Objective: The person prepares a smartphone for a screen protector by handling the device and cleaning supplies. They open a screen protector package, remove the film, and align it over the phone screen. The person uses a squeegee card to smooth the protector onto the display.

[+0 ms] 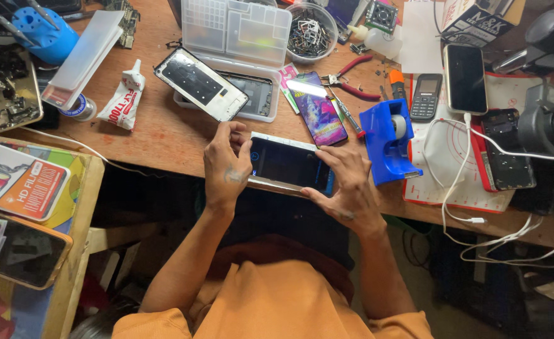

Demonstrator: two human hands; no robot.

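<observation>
— What do we have in our hands?

— A white-framed smartphone with a dark screen, lying flat at the near edge of the wooden workbench. Our left hand is clamped on its left end, fingers curled over the top corner. Our right hand grips the right end, thumb under the near edge and fingers pressed on the glass.

— So both hands are closed on it?

— Yes, each one holds an end, and the phone bridges the gap between them.

— What lies just beyond the left hand?

— An opened phone back, tilted, resting against a clear plastic parts box. Further left of that hand sits a squeezed white glue tube.

— And beyond the right hand?

— A phone with a bright purple screen lies just above our right fingers. Red-handled pliers are behind it. Just right of the hand stands a blue tape dispenser, nearly touching our knuckles.

— Anything farther out on that side?

— A small keypad phone and a black smartphone with a white cable plugged into it, well apart from the hand. The cable trails down over the bench edge.

— And far to the left?

— A lower side table with packaged items, well away from the left hand.
</observation>
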